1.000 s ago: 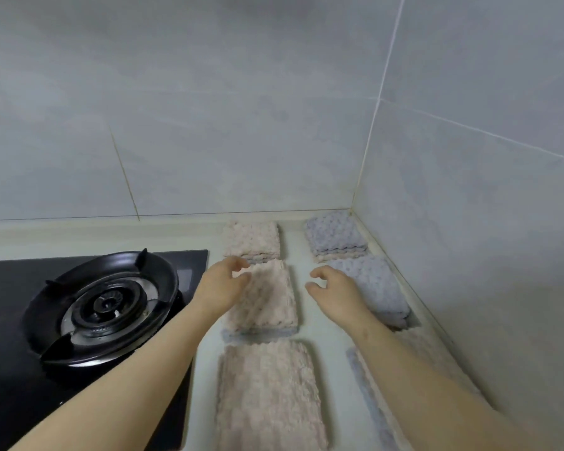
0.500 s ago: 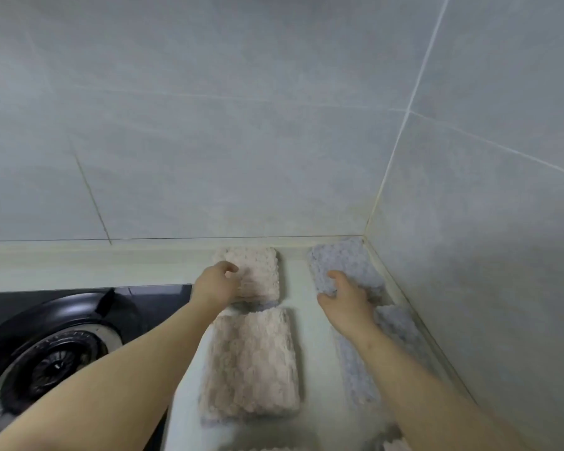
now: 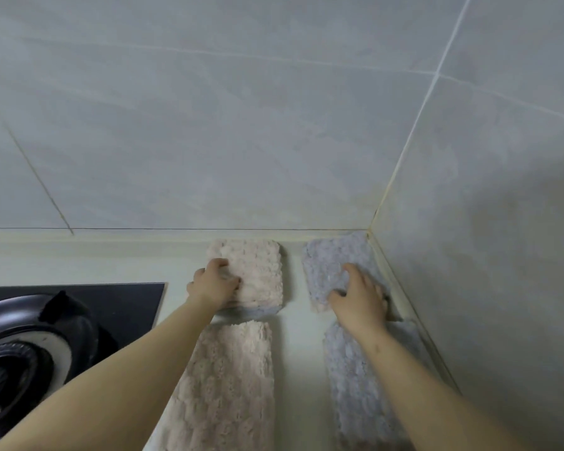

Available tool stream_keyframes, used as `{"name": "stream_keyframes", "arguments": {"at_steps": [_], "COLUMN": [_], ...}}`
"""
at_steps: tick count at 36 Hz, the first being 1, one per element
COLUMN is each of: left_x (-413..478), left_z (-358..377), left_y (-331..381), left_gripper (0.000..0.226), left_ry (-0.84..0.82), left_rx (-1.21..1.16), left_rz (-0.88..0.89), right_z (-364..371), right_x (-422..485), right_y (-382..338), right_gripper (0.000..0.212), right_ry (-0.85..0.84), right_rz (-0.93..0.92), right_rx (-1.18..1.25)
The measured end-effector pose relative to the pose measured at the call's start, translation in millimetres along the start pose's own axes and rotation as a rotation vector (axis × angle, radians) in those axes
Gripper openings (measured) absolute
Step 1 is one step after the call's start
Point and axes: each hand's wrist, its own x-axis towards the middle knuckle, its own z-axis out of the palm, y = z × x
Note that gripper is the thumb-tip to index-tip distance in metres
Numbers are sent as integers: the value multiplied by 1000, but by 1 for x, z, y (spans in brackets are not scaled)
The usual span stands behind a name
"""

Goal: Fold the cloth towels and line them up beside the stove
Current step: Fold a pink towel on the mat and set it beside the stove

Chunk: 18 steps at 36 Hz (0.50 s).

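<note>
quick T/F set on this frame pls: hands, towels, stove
1. The left hand holds the back pink towel. True.
2. The right hand is lifted clear of all cloth. False: it lies on the back grey towel.
3. The stove is left of all the towels. True.
4. The column along the side wall is pink. False: the front grey towel lies there; the front pink towel is nearer the stove.

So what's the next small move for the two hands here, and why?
Probably release and draw back: the left hand and right hand are on the far pink towel and far grey towel, both already folded and side by side at the back wall.
</note>
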Motion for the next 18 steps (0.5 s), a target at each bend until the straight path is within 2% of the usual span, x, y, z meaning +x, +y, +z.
{"name": "stream_keyframes", "arguments": {"at_steps": [11, 18], "left_x": [-3, -16], "left_z": [41, 32], "left_y": [32, 40], "left_gripper": [46, 51], "left_ry": [-72, -121], "left_rx": [46, 30], "left_rz": [27, 27], "right_z": [-1, -4], "right_x": [3, -8], "right_y": [8, 9], "right_gripper": [57, 59], "right_ry": [0, 19], "right_rz": [-16, -49], "right_rx": [49, 59]}}
